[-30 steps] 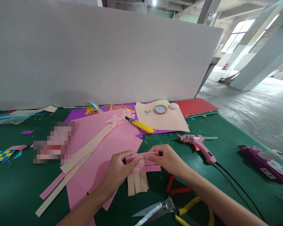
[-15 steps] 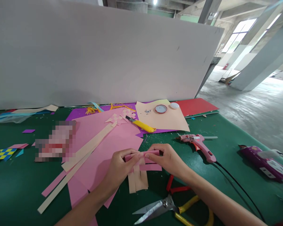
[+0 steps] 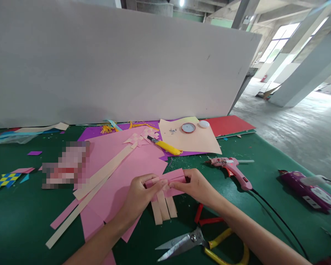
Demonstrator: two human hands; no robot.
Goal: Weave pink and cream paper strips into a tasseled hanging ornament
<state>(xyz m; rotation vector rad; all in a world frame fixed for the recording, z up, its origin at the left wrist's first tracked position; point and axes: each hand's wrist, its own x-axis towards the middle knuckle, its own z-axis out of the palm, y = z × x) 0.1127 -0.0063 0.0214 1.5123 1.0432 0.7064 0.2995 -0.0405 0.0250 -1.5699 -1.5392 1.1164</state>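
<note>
Both my hands hold a small woven piece of pink and peach paper strips (image 3: 165,200) just above the green table. My left hand (image 3: 140,197) pinches its left side, fingers closed on the pink strips. On the right side, my right hand (image 3: 196,186) grips the pink strips with thumb and fingers. Three peach strip ends hang down from the piece toward me. Under and to the left lies a large pink paper sheet (image 3: 121,173) with long peach strips (image 3: 99,176) on it.
Scissors with yellow handles (image 3: 201,244) and a red-handled tool (image 3: 202,217) lie near my right wrist. A pink glue gun (image 3: 233,169) with a black cord is to the right, a yellow utility knife (image 3: 165,146) beyond, a purple power strip (image 3: 309,189) far right. A grey board stands behind.
The woven piece has tilted: its hanging peach strips now slant to the right, and a pink strip is folded flatter across the top. Both hands stay in place.
</note>
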